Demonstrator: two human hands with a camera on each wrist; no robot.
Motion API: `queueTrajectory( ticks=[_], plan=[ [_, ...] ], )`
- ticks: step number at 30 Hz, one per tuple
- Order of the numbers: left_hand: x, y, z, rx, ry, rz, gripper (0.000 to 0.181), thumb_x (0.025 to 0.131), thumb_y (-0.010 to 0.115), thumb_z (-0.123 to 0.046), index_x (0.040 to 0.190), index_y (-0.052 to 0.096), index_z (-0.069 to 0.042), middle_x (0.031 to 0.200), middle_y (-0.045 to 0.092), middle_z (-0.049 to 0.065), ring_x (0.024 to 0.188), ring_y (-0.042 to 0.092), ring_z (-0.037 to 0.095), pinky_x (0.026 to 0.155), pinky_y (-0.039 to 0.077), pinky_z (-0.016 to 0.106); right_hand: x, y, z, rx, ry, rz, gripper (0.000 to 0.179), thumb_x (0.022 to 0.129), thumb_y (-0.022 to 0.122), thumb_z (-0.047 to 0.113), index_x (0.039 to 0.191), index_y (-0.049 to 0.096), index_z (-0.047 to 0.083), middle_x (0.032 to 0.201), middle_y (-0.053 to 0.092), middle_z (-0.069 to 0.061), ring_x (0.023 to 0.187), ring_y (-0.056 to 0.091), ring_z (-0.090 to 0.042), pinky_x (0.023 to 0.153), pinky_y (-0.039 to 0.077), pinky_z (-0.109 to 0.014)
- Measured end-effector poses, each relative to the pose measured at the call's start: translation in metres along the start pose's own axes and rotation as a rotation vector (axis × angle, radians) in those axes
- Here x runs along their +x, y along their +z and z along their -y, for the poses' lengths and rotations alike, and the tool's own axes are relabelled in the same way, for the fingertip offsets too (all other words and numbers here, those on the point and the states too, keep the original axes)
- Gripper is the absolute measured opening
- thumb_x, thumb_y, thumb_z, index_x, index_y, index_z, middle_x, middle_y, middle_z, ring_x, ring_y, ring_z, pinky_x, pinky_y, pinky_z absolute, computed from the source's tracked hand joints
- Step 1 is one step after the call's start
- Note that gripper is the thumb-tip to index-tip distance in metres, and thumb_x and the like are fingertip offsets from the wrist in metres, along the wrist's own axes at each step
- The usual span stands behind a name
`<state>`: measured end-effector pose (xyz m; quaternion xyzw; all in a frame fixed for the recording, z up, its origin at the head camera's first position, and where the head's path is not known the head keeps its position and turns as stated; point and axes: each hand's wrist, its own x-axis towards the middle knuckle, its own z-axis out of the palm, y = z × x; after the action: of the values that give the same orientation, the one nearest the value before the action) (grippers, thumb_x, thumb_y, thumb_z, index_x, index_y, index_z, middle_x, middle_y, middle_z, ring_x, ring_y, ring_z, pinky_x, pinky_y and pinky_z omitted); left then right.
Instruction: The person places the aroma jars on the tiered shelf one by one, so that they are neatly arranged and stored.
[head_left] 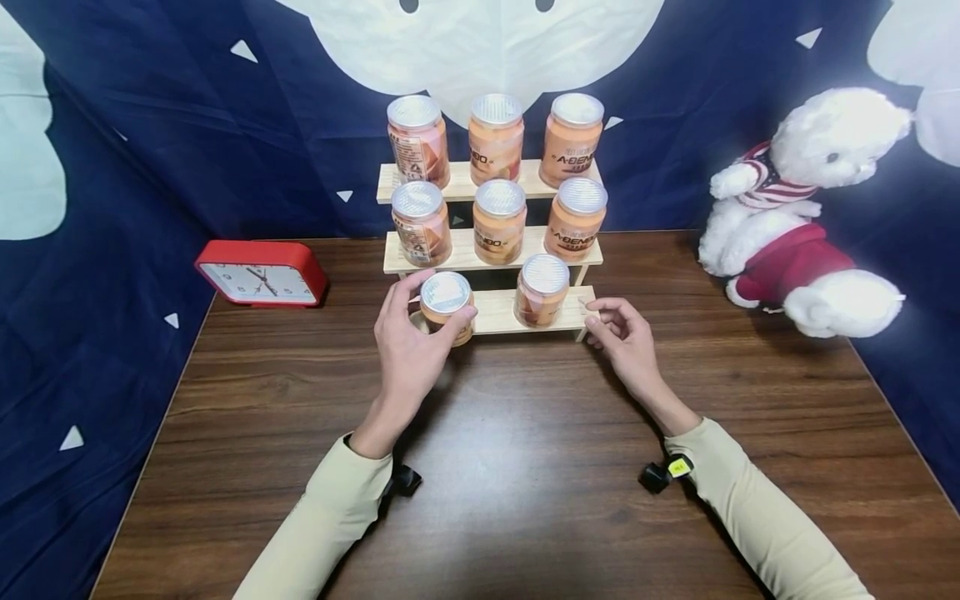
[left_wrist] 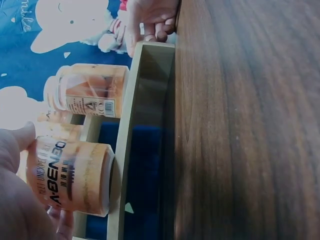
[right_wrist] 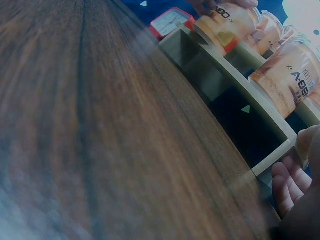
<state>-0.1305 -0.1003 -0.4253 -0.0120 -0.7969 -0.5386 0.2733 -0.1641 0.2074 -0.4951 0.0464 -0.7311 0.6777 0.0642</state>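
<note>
My left hand (head_left: 408,337) grips an orange-labelled jar (head_left: 447,308) with a silver lid, thumb on one side and fingers on the other. In the left wrist view this jar (left_wrist: 70,175) has its base close against the bottom board at its left end; I cannot tell whether it rests fully there. A second jar (head_left: 542,292) stands upright right of the middle of that board. My right hand (head_left: 624,343) holds the right end of the three-step wooden display stand (head_left: 491,312), thumb and curled fingers at the board's corner (right_wrist: 290,137).
Three jars stand on the middle step (head_left: 465,259) and three on the top step (head_left: 459,187). A red clock (head_left: 262,273) sits left on the brown table (head_left: 487,492). White plush toys (head_left: 802,217) are at the right. A dark blue patterned cloth (head_left: 187,108) hangs behind.
</note>
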Motion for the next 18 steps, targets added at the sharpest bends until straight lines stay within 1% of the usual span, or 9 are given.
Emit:
queueTrajectory(
  ticks=[4, 6, 9, 13, 16, 18],
  plan=[
    [0.001, 0.003, 0.0, 0.01, -0.013, -0.012, 0.07, 0.074, 0.106, -0.028, 0.134, 0.075, -0.009, 0.132, 0.059, 0.014, 0.117, 0.061, 0.028, 0.1, 0.051, 0.04, 0.0, 0.0, 0.0, -0.004, 0.001, 0.0, 0.023, 0.105, 0.068, -0.008, 0.126, 0.064, -0.015, 0.088, 0.069, 0.005, 0.071, 0.067, -0.008, 0.066, 0.056, -0.018],
    [0.002, 0.005, 0.001, 0.001, -0.027, -0.025, 0.071, 0.073, 0.106, -0.028, 0.133, 0.073, -0.008, 0.128, 0.057, 0.014, 0.114, 0.06, 0.027, 0.1, 0.051, 0.04, 0.0, 0.0, 0.0, -0.007, 0.002, 0.001, 0.023, 0.105, 0.068, -0.008, 0.126, 0.064, -0.015, 0.088, 0.069, 0.005, 0.071, 0.067, -0.007, 0.066, 0.057, -0.018],
    [0.004, 0.009, 0.002, -0.04, -0.043, -0.045, 0.073, 0.072, 0.107, -0.025, 0.129, 0.067, -0.002, 0.126, 0.06, 0.014, 0.114, 0.062, 0.025, 0.102, 0.053, 0.041, 0.0, -0.001, 0.0, -0.009, 0.006, 0.001, 0.023, 0.105, 0.068, -0.008, 0.127, 0.064, -0.015, 0.088, 0.068, 0.005, 0.071, 0.067, -0.007, 0.066, 0.057, -0.018],
    [0.006, 0.014, 0.001, -0.081, -0.066, -0.073, 0.074, 0.071, 0.108, -0.02, 0.125, 0.061, 0.001, 0.127, 0.063, 0.014, 0.115, 0.063, 0.022, 0.104, 0.056, 0.04, 0.0, -0.001, -0.001, -0.012, 0.006, 0.002, 0.023, 0.105, 0.068, -0.007, 0.127, 0.064, -0.014, 0.088, 0.068, 0.005, 0.071, 0.067, -0.007, 0.066, 0.057, -0.018],
    [0.007, 0.018, 0.001, -0.06, -0.071, -0.087, 0.073, 0.071, 0.108, -0.02, 0.124, 0.061, 0.0, 0.125, 0.063, 0.013, 0.113, 0.064, 0.023, 0.103, 0.055, 0.041, 0.0, -0.001, -0.001, -0.012, 0.004, 0.001, 0.023, 0.105, 0.068, -0.007, 0.127, 0.065, -0.014, 0.088, 0.068, 0.004, 0.071, 0.067, -0.007, 0.066, 0.056, -0.018],
    [0.007, 0.019, 0.0, -0.04, -0.066, -0.097, 0.073, 0.071, 0.108, -0.021, 0.124, 0.062, 0.0, 0.122, 0.063, 0.013, 0.109, 0.062, 0.025, 0.1, 0.053, 0.042, 0.0, -0.001, -0.001, -0.011, 0.003, 0.001, 0.023, 0.105, 0.068, -0.007, 0.127, 0.065, -0.014, 0.088, 0.068, 0.005, 0.071, 0.067, -0.007, 0.066, 0.056, -0.018]
  ],
)
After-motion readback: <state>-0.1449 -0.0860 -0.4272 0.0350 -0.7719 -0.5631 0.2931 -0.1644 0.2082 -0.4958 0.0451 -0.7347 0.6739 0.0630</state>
